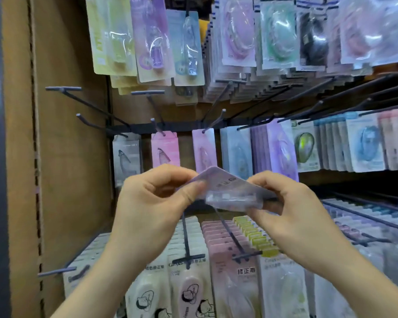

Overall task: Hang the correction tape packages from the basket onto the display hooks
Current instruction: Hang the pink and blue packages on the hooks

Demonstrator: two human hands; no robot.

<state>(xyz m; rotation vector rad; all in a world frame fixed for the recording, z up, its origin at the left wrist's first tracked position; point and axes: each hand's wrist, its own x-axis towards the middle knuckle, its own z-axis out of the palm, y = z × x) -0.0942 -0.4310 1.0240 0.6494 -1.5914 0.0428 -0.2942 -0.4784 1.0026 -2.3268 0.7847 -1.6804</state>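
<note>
Crosswise, package (pixel 230 190) between left hand (pixel 156 200), right hand (pixel 292 210).

Package (pixel 230 191) sits between left hand (pixel 152 203) and right hand (pixel 292 210), before hooks (pixel 63 88).

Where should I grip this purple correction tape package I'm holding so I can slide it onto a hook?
Pinch the purple correction tape package by its flat card margins, coming from the two ends, where the left hand and right hand pinch it. The clear blister in the middle bulges and would likely slip. The hang hole isn't visible.
</note>
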